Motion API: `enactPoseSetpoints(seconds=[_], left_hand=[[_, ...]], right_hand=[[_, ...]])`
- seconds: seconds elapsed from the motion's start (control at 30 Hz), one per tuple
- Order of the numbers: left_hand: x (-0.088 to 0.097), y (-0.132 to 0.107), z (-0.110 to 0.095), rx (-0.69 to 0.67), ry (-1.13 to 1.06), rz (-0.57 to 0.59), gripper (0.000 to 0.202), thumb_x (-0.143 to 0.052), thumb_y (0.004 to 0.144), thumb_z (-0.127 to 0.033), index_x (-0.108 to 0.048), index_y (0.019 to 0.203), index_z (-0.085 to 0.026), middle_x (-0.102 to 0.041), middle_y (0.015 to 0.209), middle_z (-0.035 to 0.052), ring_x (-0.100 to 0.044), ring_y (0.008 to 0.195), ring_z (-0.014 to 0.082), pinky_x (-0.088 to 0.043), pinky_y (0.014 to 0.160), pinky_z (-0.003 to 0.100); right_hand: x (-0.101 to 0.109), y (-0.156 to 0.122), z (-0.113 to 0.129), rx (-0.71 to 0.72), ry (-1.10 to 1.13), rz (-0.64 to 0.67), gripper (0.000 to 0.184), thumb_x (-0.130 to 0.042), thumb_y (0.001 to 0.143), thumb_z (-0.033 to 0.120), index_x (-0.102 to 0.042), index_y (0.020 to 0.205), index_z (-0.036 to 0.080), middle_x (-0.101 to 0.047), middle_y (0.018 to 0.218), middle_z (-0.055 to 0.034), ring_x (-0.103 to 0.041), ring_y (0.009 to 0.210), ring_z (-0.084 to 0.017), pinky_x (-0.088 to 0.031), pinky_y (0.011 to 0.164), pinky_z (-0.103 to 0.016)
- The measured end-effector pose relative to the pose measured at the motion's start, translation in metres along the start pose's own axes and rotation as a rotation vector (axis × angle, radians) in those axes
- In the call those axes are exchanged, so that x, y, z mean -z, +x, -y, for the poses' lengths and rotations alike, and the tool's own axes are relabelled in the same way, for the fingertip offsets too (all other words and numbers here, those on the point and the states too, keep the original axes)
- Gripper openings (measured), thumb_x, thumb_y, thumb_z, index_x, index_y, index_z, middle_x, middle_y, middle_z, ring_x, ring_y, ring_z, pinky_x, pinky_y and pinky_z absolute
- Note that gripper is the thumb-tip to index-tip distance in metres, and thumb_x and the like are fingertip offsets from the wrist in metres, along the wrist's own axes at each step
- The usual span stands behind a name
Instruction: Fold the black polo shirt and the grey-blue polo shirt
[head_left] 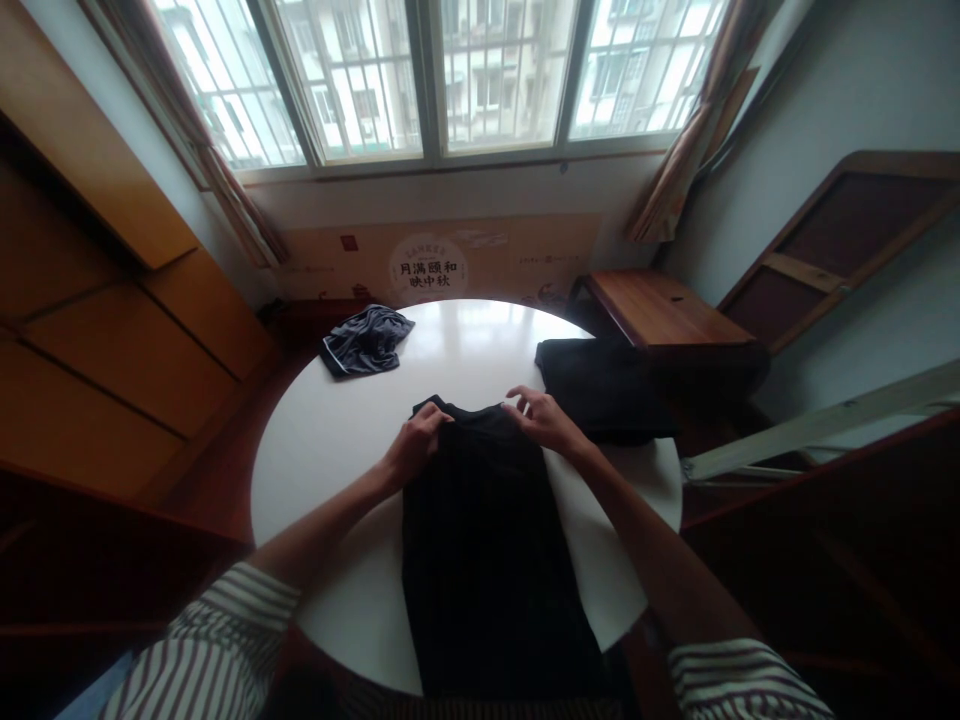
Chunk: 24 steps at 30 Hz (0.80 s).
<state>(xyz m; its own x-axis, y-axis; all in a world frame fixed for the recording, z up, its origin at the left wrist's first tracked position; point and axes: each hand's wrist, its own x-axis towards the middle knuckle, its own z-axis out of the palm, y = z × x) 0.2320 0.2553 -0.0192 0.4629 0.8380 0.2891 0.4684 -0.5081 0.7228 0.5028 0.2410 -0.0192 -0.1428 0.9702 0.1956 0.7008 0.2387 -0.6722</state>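
across the round white table (322,470), a black garment (487,540) overhangs the near edge — its weight could drag it off if the left hand's (421,440) pinch slips; the right hand (544,415) has parted fingers, hold unclear.

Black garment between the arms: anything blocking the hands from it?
Nothing visible. The left hand pinches the black garment near its far left corner; the right hand is at the far right corner. The grey cloth lies clear of both.

The table (322,450) looks smooth and glossy; the garment (487,540) along its middle is matt cloth. Beyond the table's right side, the desk (667,308) is smooth wood.
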Motion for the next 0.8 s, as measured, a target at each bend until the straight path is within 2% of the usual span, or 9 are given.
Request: enactPoseSetpoints(seconds=[0.13, 0.3, 0.4, 0.47, 0.5, 0.6, 0.67, 0.73, 0.8], left_hand=[[0.019, 0.016, -0.011, 0.04, -0.011, -0.077, 0.037, -0.048, 0.097, -0.044, -0.071, 0.084, -0.018, -0.069, 0.085, 0.0073, -0.065, 0.078, 0.02, -0.051, 0.079, 0.032], [0.011, -0.011, -0.048, -0.041, 0.031, 0.263, 0.041, -0.064, 0.087, -0.049, -0.07, 0.115, -0.02, -0.072, 0.109, 0.0081, -0.067, 0.098, 0.0256, -0.052, 0.083, 0.032], [0.001, -0.027, -0.064, -0.152, 0.102, 0.354, 0.038, -0.075, 0.079, -0.038, -0.071, 0.112, -0.021, -0.071, 0.108, 0.0076, -0.066, 0.098, 0.0262, -0.05, 0.086, 0.034], [0.007, -0.028, -0.065, -0.169, 0.055, 0.219, 0.02, -0.068, 0.085, -0.031, -0.072, 0.101, -0.021, -0.071, 0.098, 0.0054, -0.067, 0.09, 0.0215, -0.05, 0.084, 0.031], [0.016, -0.026, -0.061, -0.15, 0.025, 0.078, 0.015, -0.064, 0.087, -0.03, -0.071, 0.098, -0.021, -0.07, 0.095, 0.0044, -0.066, 0.087, 0.0195, -0.05, 0.082, 0.03], [0.061, -0.02, -0.036, -0.024, 0.015, -0.489, 0.018, -0.064, 0.088, -0.033, -0.067, 0.1, -0.02, -0.067, 0.089, 0.0025, -0.063, 0.082, 0.0181, -0.05, 0.077, 0.028], [0.097, -0.021, -0.01, 0.078, 0.074, -0.785, 0.023, -0.065, 0.086, -0.036, -0.066, 0.101, -0.018, -0.065, 0.087, 0.0023, -0.062, 0.079, 0.0181, -0.05, 0.074, 0.029], [0.125, -0.026, 0.016, 0.189, 0.203, -0.844, 0.023, -0.067, 0.082, -0.032, -0.066, 0.1, -0.018, -0.064, 0.088, 0.0033, -0.061, 0.079, 0.0198, -0.051, 0.076, 0.031], [0.14, -0.032, 0.035, 0.287, 0.404, -0.744, 0.023, -0.069, 0.075, -0.025, -0.069, 0.097, -0.017, -0.062, 0.092, 0.0061, -0.062, 0.087, 0.0248, -0.051, 0.084, 0.038]], right_hand=[[0.001, 0.0, -0.005, -0.058, -0.147, -0.012, 0.036, -0.06, 0.08, 0.012, -0.066, 0.115, 0.013, -0.067, 0.099, -0.0102, -0.061, 0.074, -0.015, -0.047, 0.074, -0.025], [-0.002, -0.001, -0.003, 0.036, -0.111, 0.131, 0.025, -0.068, 0.075, 0.018, -0.073, 0.1, 0.017, -0.07, 0.088, -0.0076, -0.064, 0.083, -0.021, -0.047, 0.078, -0.027], [-0.001, -0.002, 0.005, 0.088, -0.066, 0.136, 0.02, -0.066, 0.078, 0.02, -0.074, 0.096, 0.019, -0.07, 0.08, -0.0045, -0.064, 0.075, -0.019, -0.046, 0.071, -0.026], [0.002, -0.002, 0.009, 0.076, -0.062, 0.064, 0.018, -0.065, 0.078, 0.021, -0.074, 0.094, 0.02, -0.069, 0.082, -0.0044, -0.064, 0.076, -0.019, -0.046, 0.071, -0.026], [0.005, -0.002, 0.011, 0.058, -0.06, -0.001, 0.018, -0.064, 0.079, 0.021, -0.074, 0.093, 0.021, -0.07, 0.085, -0.0047, -0.064, 0.077, -0.019, -0.046, 0.072, -0.026], [0.014, -0.001, 0.011, -0.015, -0.062, -0.27, 0.019, -0.058, 0.083, 0.02, -0.073, 0.094, 0.02, -0.069, 0.095, -0.0075, -0.065, 0.083, -0.021, -0.048, 0.078, -0.029], [0.018, 0.0, 0.008, -0.071, -0.077, -0.423, 0.022, -0.052, 0.086, 0.019, -0.071, 0.096, 0.018, -0.069, 0.1, -0.0102, -0.065, 0.089, -0.023, -0.048, 0.081, -0.031], [0.021, 0.001, 0.004, -0.134, -0.092, -0.478, 0.022, -0.051, 0.086, 0.02, -0.07, 0.098, 0.017, -0.07, 0.097, -0.0108, -0.065, 0.087, -0.024, -0.049, 0.079, -0.032], [0.02, 0.002, 0.001, -0.161, -0.117, -0.444, 0.021, -0.053, 0.085, 0.02, -0.069, 0.097, 0.017, -0.068, 0.086, -0.0081, -0.064, 0.077, -0.022, -0.048, 0.074, -0.031]])
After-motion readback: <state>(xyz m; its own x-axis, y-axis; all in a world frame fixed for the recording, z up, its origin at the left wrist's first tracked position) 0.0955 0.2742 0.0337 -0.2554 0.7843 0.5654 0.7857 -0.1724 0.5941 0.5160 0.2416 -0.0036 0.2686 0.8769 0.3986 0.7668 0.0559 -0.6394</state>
